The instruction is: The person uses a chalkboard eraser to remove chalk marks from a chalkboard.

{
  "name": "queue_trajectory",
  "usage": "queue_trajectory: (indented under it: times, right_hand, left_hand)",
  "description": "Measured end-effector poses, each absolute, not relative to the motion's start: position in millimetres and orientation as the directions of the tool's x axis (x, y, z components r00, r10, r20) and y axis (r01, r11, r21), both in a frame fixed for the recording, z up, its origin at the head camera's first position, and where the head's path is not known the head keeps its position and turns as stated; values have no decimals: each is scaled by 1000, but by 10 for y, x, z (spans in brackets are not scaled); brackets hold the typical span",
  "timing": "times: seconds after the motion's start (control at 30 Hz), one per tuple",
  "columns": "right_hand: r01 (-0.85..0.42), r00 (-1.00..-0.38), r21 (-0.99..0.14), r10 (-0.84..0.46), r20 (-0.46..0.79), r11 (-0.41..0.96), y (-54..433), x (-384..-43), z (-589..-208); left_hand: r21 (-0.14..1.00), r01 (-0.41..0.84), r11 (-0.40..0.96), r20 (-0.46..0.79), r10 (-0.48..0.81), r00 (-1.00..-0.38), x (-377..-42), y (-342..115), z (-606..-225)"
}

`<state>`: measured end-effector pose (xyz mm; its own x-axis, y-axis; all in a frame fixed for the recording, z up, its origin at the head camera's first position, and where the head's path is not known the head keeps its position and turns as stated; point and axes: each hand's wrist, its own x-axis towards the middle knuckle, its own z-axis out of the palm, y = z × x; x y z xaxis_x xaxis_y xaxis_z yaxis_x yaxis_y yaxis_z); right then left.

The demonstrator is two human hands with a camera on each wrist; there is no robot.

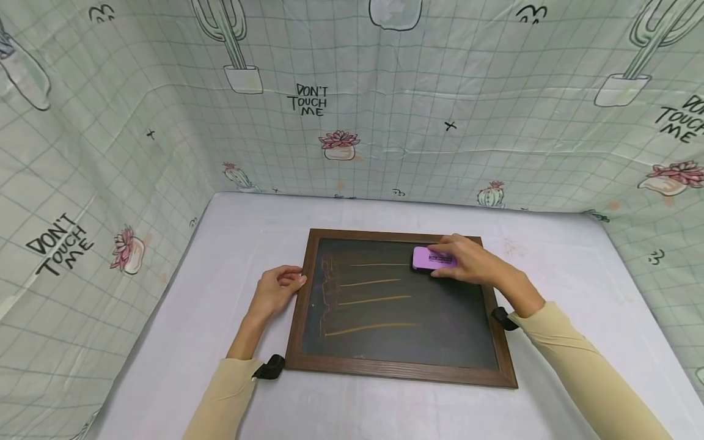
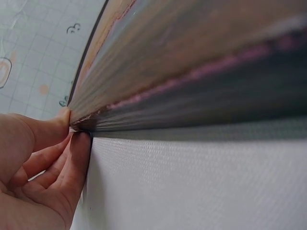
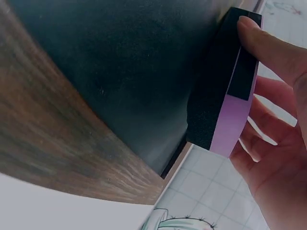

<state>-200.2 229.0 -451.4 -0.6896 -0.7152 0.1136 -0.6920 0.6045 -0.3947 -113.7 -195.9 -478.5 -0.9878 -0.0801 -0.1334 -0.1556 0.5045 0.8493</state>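
1. The eraser (image 1: 434, 259) is right of the centre of the head view, over the upper right part of the chalkboard (image 1: 396, 345). It is a small block with a light purple body, rounded corners, dark print on its top and a black underside turned toward the board; the right wrist view also shows a black strip along its side.
2. The right hand (image 1: 466, 260) has its grip clamped on the eraser, the thumb along the near side and the fingers on the far side.
3. The chalkboard is dark grey, with four yellow chalk lines (image 1: 375, 300) stacked one above another; the top one ends just beside the eraser. Fainter reddish-brown strokes (image 1: 327, 287) run down the board's left part.
4. A brown wooden frame (image 1: 396, 368) borders the board. The left hand (image 1: 274, 289) has its grip together on the frame's left edge, thumb and fingers pinching it.
5. Beige sleeves (image 1: 583, 366) enter from the lower left and lower right.
6. The white desk (image 1: 247, 238) carries the board; behind, a grid-patterned cloth (image 1: 396, 165) with plant drawings fills the upper frame.
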Motion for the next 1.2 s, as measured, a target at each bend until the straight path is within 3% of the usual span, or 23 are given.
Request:
queue_trajectory:
  times: [0.5,1.2]
  right_hand:
    - [-691,-689,-377,-719,87,617,2182,-2030,-4500]
    - [-677,-674,-434,-738,41,594,1990,-2030,-4492]
  left_hand:
    - [860,-136,491,-121,-63,-991,-1159,-1986,-4782]
    - [857,-144,494,-133,-58,-989,-1143,-1965,-4795]
